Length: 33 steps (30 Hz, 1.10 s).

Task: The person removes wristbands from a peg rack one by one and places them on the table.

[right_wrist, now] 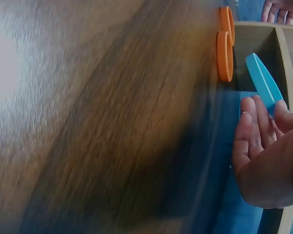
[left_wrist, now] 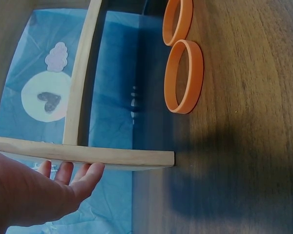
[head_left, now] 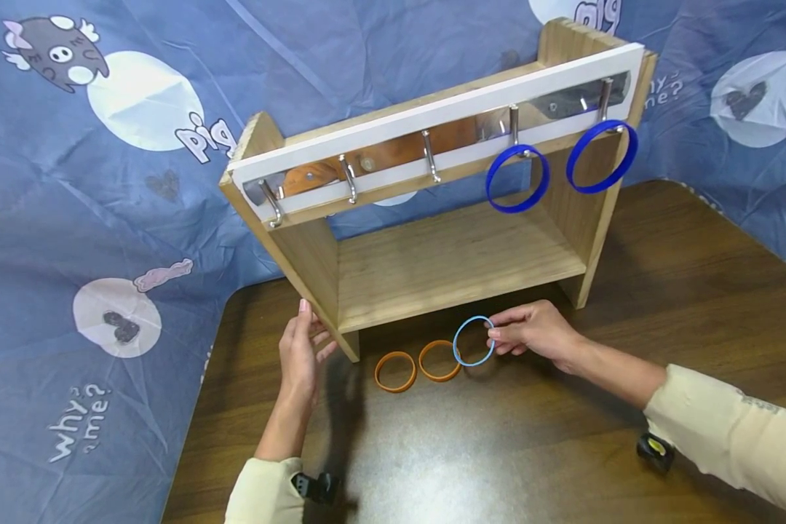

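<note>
A light blue silicone wristband [head_left: 457,352] is pinched between the thumb and fingers of my right hand [head_left: 542,338], raised in front of the shelf's lower board. In the right wrist view this wristband [right_wrist: 261,80] tilts away from the thumb. My left hand [head_left: 299,356] touches the left side panel of the wooden shelf [head_left: 458,251], its fingers [left_wrist: 90,178] laid along the panel's outer face. Two orange wristbands, one on the left [head_left: 396,391] and one on the right [head_left: 439,379], lie on the table by the shelf's front; the light blue one overlaps the right one in the head view.
Along the shelf's top runs a white rail [head_left: 393,135] with several metal hooks. Dark blue wristbands hang from the two rightmost hooks, one inner [head_left: 546,182] and one outer [head_left: 632,149]. A blue printed cloth [head_left: 164,218] covers the wall behind the brown table [head_left: 498,451].
</note>
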Motion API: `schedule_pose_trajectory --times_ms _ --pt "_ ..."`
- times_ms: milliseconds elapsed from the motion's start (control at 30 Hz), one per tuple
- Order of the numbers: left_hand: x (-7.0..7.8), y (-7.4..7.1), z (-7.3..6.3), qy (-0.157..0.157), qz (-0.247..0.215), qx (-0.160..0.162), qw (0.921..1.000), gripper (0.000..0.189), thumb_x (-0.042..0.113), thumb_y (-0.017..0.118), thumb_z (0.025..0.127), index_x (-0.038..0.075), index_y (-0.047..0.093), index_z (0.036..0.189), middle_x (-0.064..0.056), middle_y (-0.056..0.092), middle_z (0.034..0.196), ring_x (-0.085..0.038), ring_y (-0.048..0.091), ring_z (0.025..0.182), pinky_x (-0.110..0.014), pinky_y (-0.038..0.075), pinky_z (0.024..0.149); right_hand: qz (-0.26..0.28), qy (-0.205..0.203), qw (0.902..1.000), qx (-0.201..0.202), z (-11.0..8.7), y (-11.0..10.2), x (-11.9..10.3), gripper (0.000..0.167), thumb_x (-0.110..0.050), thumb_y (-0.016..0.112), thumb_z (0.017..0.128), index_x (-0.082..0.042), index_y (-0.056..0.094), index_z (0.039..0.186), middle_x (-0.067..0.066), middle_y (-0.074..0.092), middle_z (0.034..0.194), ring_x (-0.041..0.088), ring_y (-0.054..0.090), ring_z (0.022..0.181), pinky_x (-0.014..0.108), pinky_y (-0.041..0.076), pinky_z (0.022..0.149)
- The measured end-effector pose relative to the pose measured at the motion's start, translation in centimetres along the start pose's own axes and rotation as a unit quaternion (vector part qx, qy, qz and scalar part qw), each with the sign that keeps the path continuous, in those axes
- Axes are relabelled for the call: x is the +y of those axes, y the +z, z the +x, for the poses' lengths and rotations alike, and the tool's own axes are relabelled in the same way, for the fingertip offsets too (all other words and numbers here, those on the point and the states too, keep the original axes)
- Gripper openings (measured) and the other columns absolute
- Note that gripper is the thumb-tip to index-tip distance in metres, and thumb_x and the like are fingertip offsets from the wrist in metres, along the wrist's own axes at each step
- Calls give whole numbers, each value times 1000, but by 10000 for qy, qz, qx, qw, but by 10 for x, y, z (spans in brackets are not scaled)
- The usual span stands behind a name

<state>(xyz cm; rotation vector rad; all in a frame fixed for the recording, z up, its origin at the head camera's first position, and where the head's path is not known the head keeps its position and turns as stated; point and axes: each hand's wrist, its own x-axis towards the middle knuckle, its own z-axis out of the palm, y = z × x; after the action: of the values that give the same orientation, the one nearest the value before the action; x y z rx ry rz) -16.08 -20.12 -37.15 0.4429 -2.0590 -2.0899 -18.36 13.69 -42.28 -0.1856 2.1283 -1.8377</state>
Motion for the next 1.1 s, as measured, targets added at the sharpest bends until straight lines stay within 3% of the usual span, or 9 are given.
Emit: schedule_pose_trajectory --times_ms 233,400,567,800,900,1000,1100 --pt "0 0 0 10 23 32 10000 49 52 42 99 4 48 109 -11 52 105 -21 55 97 -42 48 91 -327 289 9990 85 7 -3 8 36 -11 72 86 11 63 113 11 73 79 19 70 68 32 54 59" --pt "0 -1 0 -6 24 25 10000 48 51 42 99 5 49 107 -10 53 105 -21 55 97 -41 48 90 -960 501 9940 184 12 -1 12 32 -12 71 87 11 65 108 12 72 75 20 69 65 32 54 58" --pt "0 -1 0 18 52 26 10000 49 51 42 99 4 49 109 -10 53 105 -21 56 96 -43 48 91 -1512 435 9870 332 14 2 10 27 -10 71 87 11 67 103 12 70 72 18 66 57 32 55 56" --pt "0 0 1 3 61 25 10000 50 51 42 99 3 48 109 -12 52 106 -20 55 95 -43 48 91 -2733 433 9600 421 12 1 6 18 -22 70 88 -5 73 92 0 69 67 15 66 56 32 47 57" --pt "0 -1 1 13 83 35 10000 51 52 41 99 3 47 109 -12 52 107 -21 55 96 -44 48 92 -2989 365 9526 433 11 0 3 17 -25 70 89 -8 74 90 -2 68 67 14 65 56 31 45 55" --pt "0 -1 1 23 77 42 10000 50 52 42 99 3 47 109 -12 52 107 -21 55 96 -45 48 92 -2914 293 9551 443 9 -2 -1 17 -24 69 89 -8 74 90 0 68 68 15 65 56 31 46 54" --pt "1 -1 0 10 63 45 10000 50 52 42 99 3 47 108 -12 52 107 -21 56 96 -44 48 92 -2494 170 9673 435 7 -2 -7 18 -20 69 90 -3 73 94 5 69 71 17 65 56 34 52 56"
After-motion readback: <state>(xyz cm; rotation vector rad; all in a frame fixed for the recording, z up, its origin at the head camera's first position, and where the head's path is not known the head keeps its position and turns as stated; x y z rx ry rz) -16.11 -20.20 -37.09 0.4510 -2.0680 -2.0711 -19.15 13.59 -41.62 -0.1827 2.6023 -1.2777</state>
